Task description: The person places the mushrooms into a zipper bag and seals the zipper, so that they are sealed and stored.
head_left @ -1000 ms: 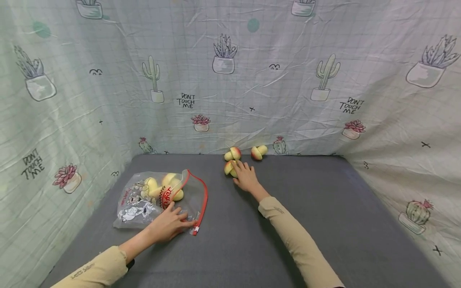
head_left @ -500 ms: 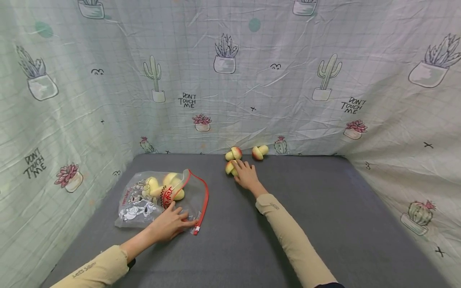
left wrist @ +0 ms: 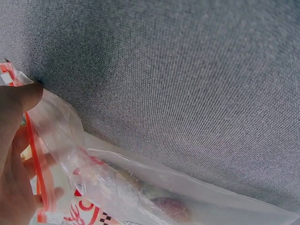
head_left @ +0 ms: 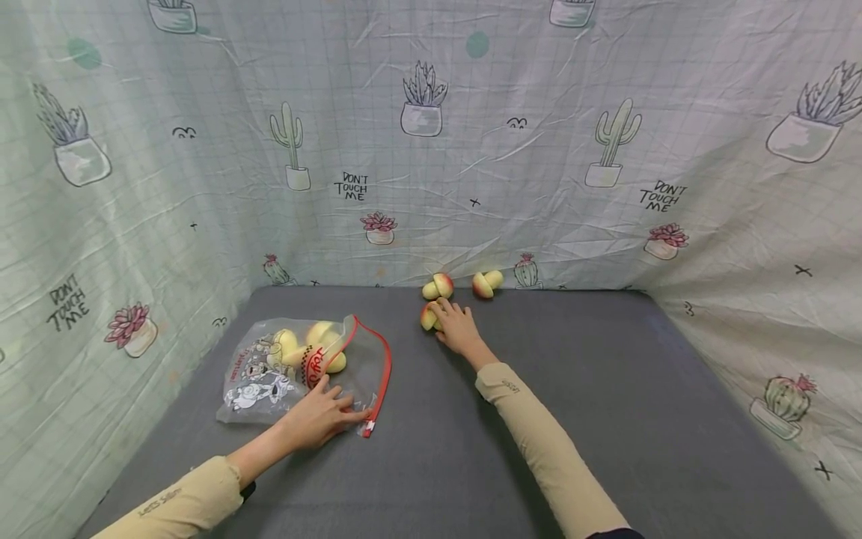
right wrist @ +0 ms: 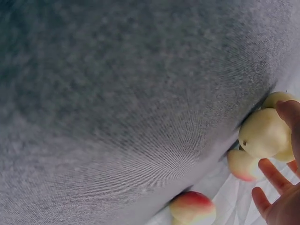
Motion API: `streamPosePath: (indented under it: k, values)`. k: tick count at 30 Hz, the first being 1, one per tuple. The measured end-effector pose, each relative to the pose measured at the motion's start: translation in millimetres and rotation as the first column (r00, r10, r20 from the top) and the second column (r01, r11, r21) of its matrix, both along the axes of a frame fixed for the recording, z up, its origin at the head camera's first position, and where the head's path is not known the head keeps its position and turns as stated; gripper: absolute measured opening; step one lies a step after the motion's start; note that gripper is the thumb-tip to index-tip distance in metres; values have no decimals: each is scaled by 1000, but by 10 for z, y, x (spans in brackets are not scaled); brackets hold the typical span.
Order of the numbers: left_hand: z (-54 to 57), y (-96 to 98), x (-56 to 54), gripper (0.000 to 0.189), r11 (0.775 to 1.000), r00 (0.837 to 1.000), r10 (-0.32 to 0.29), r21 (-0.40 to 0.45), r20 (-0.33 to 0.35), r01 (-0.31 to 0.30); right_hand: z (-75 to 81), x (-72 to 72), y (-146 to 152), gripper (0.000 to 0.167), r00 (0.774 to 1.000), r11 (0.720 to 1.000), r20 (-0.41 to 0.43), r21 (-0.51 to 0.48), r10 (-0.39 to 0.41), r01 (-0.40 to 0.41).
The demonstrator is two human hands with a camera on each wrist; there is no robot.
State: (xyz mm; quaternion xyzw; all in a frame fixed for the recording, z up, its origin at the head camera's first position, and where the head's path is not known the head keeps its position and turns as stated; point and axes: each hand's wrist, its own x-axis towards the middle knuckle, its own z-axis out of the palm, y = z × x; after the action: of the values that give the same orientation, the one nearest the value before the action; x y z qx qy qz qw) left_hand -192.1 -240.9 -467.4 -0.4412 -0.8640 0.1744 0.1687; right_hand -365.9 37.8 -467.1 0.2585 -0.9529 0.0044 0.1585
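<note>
My right hand (head_left: 460, 331): thumb and fingers round one smooth, domed mushroom (head_left: 428, 318), on the grey woven surface (head_left: 572, 389); second mushroom (head_left: 439, 286) and third mushroom (head_left: 486, 284) just beyond. My left hand (head_left: 316, 419): holding a clear, red-edged plastic bag (head_left: 259, 393), rounded yellow pieces (head_left: 288, 346) inside.

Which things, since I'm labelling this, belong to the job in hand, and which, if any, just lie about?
Apparently the job: left hand, right hand, zip bag, yellow shapes inside it, front mushroom shape, two rear mushroom shapes.
Just surroundings: dark tabletop, printed cloth.
</note>
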Motion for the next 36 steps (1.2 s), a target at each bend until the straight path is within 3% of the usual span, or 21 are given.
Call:
streamPosePath:
  k: [5, 17, 21, 25, 29, 36]
  values:
    - [-6, 1, -8, 42, 1000, 1000, 1, -9, -8, -1, -8, 1, 6, 63, 1000, 1000, -6, 10, 7, -7]
    - [-23, -7, -17, 43, 1000, 1000, -3, -7, -9, 3, 37, 4, -26, 62, 995, 998, 94, -66, 21, -15]
    - [-21, -13, -16, 43, 1000, 1000, -3, -5, -17, 3, 40, 19, -33, 59, 996, 996, 76, -87, 42, -35]
    - [-20, -9, -24, 43, 999, 999, -27, 19, -33, 27, 39, 29, -13, 57, 997, 995, 55, -86, 59, -54]
    - [-27, -11, -29, 42, 997, 997, -54, 49, -48, 56, 35, 41, 9, 59, 995, 995, 84, -87, 58, -50]
    - [-43, -24, -36, 43, 997, 998, -53, 45, -42, 55, 23, 62, 40, 62, 991, 994, 120, -98, 59, -47]
